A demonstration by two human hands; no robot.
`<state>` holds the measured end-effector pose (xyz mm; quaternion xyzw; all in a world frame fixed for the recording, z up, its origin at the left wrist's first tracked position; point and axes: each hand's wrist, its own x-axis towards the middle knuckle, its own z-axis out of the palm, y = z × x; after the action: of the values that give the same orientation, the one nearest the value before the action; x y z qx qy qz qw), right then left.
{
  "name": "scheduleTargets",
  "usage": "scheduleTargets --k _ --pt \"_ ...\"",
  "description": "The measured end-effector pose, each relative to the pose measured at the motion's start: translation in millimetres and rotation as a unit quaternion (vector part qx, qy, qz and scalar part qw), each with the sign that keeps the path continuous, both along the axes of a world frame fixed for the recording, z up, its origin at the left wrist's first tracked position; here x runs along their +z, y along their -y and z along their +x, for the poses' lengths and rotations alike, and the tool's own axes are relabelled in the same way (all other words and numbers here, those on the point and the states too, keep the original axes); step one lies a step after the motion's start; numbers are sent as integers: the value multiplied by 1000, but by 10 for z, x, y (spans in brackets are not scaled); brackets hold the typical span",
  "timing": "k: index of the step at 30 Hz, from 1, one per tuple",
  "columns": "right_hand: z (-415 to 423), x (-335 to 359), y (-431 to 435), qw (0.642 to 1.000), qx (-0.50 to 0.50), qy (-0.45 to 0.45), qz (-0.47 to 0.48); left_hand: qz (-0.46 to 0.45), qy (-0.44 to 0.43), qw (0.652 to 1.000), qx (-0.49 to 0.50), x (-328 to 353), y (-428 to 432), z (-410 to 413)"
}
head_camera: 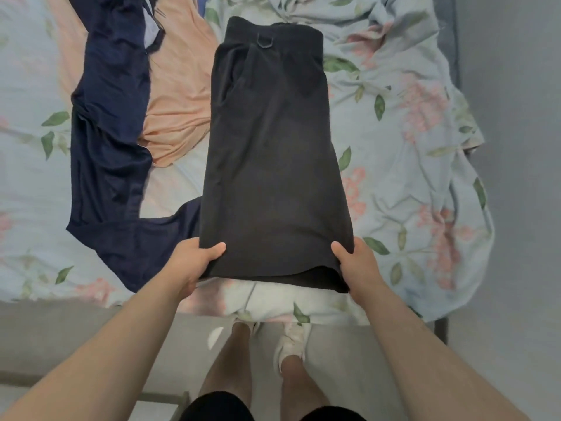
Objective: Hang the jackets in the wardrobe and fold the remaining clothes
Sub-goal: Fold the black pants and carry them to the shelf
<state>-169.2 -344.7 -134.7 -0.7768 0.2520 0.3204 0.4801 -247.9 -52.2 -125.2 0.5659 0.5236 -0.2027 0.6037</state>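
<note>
No writing is legible anywhere. The black shorts (pixel 273 153), soft matte cloth with a small ring at the waistband, lie lengthwise on the floral bed sheet (pixel 409 147), waistband away from the fingers. Left hand (pixel 198 262) and right hand (pixel 356 264) each pinch a near hem corner, thumbs on top.

We note two bare forearms entering from the near edge, no sleeves, no watch, no rings or bands on the left hand (pixel 197 262) or the right hand (pixel 359 265). Nails look short and plain where we can see the thumbs. Lower in view, black shorts (pixel 273 410) of a soft, matte fabric cover the thighs; legs below them are bare. On the feet we record white shoes (pixel 291 344), the right one plainly seen, the left mostly hidden.
</note>
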Motion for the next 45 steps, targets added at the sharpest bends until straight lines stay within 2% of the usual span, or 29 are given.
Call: scheduleTargets --k 7,10,15,20,24,26,30,32,34,38,41,45 --pt "-521 194 518 993 30 -111 32 -60 -65 992 86 160 462 -724" --pt "-725 338 660 991 15 -127 36 -23 -65 995 69 278 552 -960" --pt "-824 628 746 994 -3 -103 39 37 -45 995 82 541 675 -1142" --pt "-1627 836 997 985 2 -170 -32 13 -148 986 73 739 845 -1774" --pt "-1859 978 1110 979 -45 -195 -25 11 -129 986 101 914 864 -1938" --pt "-1688 1083 1049 980 -58 -189 12 4 -105 988 114 999 823 -1817" --pt "-1061 1269 851 972 -136 -162 106 -70 -39 972 221 1075 666 -1295" --pt "-656 1306 752 947 -199 -169 187 -150 22 945 289 1077 545 -946" --pt "-238 1324 636 902 -260 -185 291 -232 87 910 334 1095 385 -583" --pt "398 1227 408 826 -271 -197 453 -342 174 852 357 1029 142 79" --pt "770 1047 237 795 -271 -170 516 -367 189 813 410 873 24 538" --pt "1222 781 62 769 -317 -142 536 -375 196 806 413 621 -101 1082"
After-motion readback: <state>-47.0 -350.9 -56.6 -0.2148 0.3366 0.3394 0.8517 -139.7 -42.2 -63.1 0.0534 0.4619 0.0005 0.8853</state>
